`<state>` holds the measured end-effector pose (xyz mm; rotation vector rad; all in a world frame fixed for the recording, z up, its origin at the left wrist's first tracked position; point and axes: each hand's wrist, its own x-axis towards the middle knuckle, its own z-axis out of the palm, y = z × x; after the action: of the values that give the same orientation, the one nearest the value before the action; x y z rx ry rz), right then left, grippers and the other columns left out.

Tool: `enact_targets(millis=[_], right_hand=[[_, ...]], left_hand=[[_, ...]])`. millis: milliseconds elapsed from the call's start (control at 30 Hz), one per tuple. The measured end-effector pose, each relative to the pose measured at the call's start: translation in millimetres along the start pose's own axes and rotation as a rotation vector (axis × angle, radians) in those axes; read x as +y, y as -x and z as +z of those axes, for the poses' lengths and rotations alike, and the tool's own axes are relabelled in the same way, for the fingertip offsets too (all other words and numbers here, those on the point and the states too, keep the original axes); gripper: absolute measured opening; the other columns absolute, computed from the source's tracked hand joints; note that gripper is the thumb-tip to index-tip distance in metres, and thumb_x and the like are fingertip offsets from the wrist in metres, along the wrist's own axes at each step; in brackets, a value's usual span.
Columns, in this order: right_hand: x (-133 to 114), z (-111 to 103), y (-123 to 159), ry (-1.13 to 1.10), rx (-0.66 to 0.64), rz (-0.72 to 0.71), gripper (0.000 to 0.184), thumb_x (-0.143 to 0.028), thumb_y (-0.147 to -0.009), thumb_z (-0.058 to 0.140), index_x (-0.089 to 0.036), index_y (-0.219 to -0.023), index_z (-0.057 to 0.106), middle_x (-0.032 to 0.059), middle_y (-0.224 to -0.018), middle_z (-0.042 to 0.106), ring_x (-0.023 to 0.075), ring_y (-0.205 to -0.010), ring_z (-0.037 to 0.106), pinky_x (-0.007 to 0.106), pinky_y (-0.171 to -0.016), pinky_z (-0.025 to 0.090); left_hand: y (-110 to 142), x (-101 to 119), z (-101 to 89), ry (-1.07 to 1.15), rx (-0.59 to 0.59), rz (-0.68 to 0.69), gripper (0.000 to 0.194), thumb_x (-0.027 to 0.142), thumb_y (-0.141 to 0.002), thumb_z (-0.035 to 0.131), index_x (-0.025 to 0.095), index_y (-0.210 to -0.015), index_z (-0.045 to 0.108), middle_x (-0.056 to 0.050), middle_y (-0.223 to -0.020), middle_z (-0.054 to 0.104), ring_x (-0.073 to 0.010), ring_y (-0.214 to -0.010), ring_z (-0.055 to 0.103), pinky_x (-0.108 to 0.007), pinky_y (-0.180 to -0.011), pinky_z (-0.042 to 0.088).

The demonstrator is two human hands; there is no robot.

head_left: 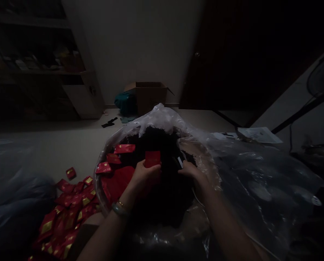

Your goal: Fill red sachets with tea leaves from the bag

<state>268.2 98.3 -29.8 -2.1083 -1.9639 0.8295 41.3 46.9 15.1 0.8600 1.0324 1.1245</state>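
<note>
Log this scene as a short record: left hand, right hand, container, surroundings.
Left hand: holds a red sachet upright.
Right hand: beside a small dark-and-white object, unclear whether held.
Container: clear plastic bag of dark loose leaves, more red sachets on them.
Surroundings: red-and-gold sachets piled left of the bag; cardboard box beyond it.

From here I see a pale floor (61,148) carrying most of it; red foil sachets (65,214) lie heaped at lower left, one sitting apart just above the heap; a clear plastic bag (162,121) spreads across the middle; by the far wall stands an open cardboard box (151,98), a teal cloth (126,103) against its side; a black scrap (109,123) lies nearer; a shelf (42,71) at left holds dim items.
</note>
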Motion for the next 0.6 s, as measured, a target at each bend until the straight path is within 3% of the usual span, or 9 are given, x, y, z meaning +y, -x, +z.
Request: enact_targets(millis=[133, 233, 333, 400, 500, 600], right_hand=[[-5, -22, 4, -0.063, 0.052, -0.059, 0.042, -0.027, -0.077, 0.066, -0.015, -0.116, 0.060, 0.0106, -0.099, 0.069, 0.0221, -0.088, 0.065, 0.028, -0.072, 0.049], [-14, -41, 21, -0.278, 0.088, -0.136, 0.047, -0.035, -0.085, 0.057, -0.017, -0.128, 0.054, 0.0093, -0.095, 0.069, 0.0191, -0.079, 0.064, 0.027, -0.064, 0.049], [-30, -56, 43, -0.470, -0.059, -0.203, 0.057, -0.047, -0.085, 0.055, -0.020, -0.135, 0.049, 0.0054, -0.085, 0.069, 0.0143, -0.060, 0.059, 0.023, -0.050, 0.044], [-42, -62, 56, -0.472, -0.112, -0.273, 0.059, -0.050, -0.083, 0.057, -0.020, -0.134, 0.052, 0.0049, -0.086, 0.069, 0.0134, -0.058, 0.059, 0.023, -0.048, 0.043], [-56, -66, 66, -0.333, -0.053, -0.403, 0.055, -0.048, -0.077, 0.065, -0.019, -0.124, 0.062, 0.0073, -0.099, 0.072, 0.0203, -0.080, 0.066, 0.028, -0.067, 0.051], [-65, -64, 70, -0.232, -0.045, -0.499, 0.048, -0.044, -0.078, 0.065, -0.019, -0.119, 0.066, 0.0073, -0.109, 0.071, 0.0252, -0.096, 0.066, 0.033, -0.082, 0.050]], left_hand=[[0, -1, -1.6, -0.043, -0.033, -0.008, 0.051, 0.034, -0.053, 0.085, 0.009, -0.093, 0.067, -0.008, -0.079, 0.070, -0.0154, -0.062, 0.063, -0.024, -0.056, 0.049], [2, 2, 0.0, -0.064, -0.039, -0.021, 0.047, 0.034, -0.053, 0.084, 0.009, -0.090, 0.068, -0.006, -0.075, 0.069, -0.0137, -0.059, 0.061, -0.023, -0.055, 0.048], [5, 4, 2.4, -0.068, -0.063, -0.042, 0.045, 0.033, -0.053, 0.084, 0.010, -0.088, 0.068, -0.005, -0.072, 0.069, -0.0128, -0.056, 0.060, -0.023, -0.054, 0.048], [6, 4, 3.4, -0.088, -0.086, -0.054, 0.044, 0.032, -0.053, 0.084, 0.010, -0.089, 0.069, -0.005, -0.072, 0.069, -0.0130, -0.056, 0.060, -0.023, -0.054, 0.047], [7, 2, 3.9, -0.128, -0.126, -0.058, 0.039, 0.030, -0.054, 0.084, 0.010, -0.085, 0.069, -0.004, -0.070, 0.068, -0.0112, -0.054, 0.058, -0.022, -0.052, 0.045], [8, 0, 5.0, -0.145, -0.182, -0.062, 0.037, 0.029, -0.056, 0.082, 0.009, -0.086, 0.070, -0.004, -0.069, 0.067, -0.0099, -0.053, 0.056, -0.021, -0.050, 0.043]])
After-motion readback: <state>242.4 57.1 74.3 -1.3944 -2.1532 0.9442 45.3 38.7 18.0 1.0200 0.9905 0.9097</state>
